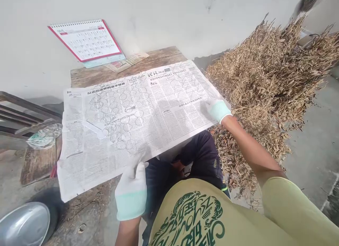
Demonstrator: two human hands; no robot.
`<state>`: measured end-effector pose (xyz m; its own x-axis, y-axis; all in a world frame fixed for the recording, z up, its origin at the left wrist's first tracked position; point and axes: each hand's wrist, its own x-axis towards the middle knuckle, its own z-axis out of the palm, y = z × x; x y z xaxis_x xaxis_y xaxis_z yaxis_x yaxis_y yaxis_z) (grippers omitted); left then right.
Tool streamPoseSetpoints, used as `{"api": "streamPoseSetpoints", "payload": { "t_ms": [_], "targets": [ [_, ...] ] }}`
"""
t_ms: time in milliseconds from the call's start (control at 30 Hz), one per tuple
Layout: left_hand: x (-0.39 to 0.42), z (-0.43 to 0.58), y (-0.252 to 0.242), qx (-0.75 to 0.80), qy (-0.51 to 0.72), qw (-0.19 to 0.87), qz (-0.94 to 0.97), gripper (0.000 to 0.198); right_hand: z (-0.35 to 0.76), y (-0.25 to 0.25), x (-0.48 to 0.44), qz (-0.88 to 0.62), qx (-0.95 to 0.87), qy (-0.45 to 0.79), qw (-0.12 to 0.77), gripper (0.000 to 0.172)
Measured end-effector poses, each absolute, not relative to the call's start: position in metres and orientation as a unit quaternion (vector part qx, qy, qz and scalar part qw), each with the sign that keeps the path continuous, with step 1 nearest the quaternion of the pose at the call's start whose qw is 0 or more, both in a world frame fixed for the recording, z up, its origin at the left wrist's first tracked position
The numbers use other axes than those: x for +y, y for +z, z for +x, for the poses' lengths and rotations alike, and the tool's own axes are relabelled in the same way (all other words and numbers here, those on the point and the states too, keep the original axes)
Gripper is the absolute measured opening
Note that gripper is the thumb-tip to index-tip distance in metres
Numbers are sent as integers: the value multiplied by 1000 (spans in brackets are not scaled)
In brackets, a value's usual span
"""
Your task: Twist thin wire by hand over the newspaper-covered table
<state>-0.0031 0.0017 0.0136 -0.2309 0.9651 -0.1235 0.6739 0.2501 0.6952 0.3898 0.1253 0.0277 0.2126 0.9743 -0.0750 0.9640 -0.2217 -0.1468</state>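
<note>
A wide newspaper [148,122] lies spread over a wooden table, its near edge reaching out above my lap. Rows of hand-drawn circles and looping lines cover much of its print. My left hand [132,184], in a white glove with a mint-green cuff, holds the near edge; its fingertips are blurred against the paper. At the near right corner my right hand [218,110], gloved alike, grips the sheet, with fingers showing on top. A pale strip with a rounded end [96,129] shows on the left part of the paper; I cannot tell what it is.
Behind the newspaper, a desk calendar [86,41] and some printed papers [127,62] rest on the wooden table [164,55] by the wall. Dry stalks [259,76] are heaped at right. At left are a slatted chair [29,112], a plastic bag [43,136] and a metal basin [25,223].
</note>
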Motion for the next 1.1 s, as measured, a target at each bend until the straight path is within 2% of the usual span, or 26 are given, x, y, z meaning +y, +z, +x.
{"api": "streamPoseSetpoints", "payload": {
  "t_ms": [133,267,533,767,900,1100],
  "targets": [
    [0,-8,15,740,272,263,556,42,393,32,155,-783,-617,76,-34,36],
    [-1,-17,17,745,269,244,560,41,399,35,165,-804,-589,73,-42,41],
    [0,-19,23,726,334,263,541,41,393,41,117,-820,-571,29,35,47],
    [35,-36,19,721,391,160,548,40,337,20,58,-766,-616,115,142,45],
    [59,-59,15,745,345,118,559,37,308,14,34,-742,-625,111,217,43],
    [69,-71,-9,747,266,125,596,32,288,6,19,-714,-648,144,224,38]
  ]
}}
